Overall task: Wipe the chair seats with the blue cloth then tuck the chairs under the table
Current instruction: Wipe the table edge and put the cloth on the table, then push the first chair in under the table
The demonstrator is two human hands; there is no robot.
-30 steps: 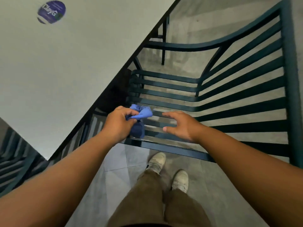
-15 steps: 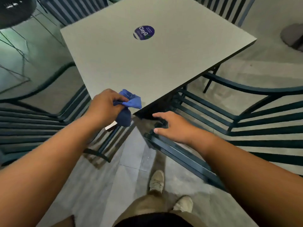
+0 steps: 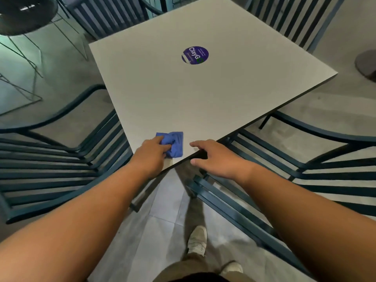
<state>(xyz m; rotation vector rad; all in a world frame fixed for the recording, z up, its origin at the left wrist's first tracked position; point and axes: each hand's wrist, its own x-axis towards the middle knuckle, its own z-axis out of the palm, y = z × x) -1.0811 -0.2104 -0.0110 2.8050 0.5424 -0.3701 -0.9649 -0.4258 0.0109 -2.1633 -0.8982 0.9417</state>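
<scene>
The blue cloth (image 3: 174, 143) lies bunched on the near corner of the grey square table (image 3: 203, 94). My left hand (image 3: 151, 154) rests on the cloth's left side, fingers still pinching it. My right hand (image 3: 215, 157) hovers open over the table's corner edge, fingers spread, holding nothing. A dark teal slatted chair (image 3: 53, 171) stands to my left with its seat out from the table. A second slatted chair (image 3: 301, 180) stands to my right, its seat front close to my right wrist.
A round purple sticker (image 3: 195, 55) marks the tabletop. Two more slatted chairs (image 3: 105, 15) stand at the table's far sides. A wire-legged stool (image 3: 24, 19) is at far left and a round base (image 3: 366, 64) at far right. My shoes (image 3: 197, 239) stand on the tiled floor.
My view swung from the right chair's seat up to the table. My left hand carried the cloth off the seat and set it on the table corner; my right hand left the chair's edge.
</scene>
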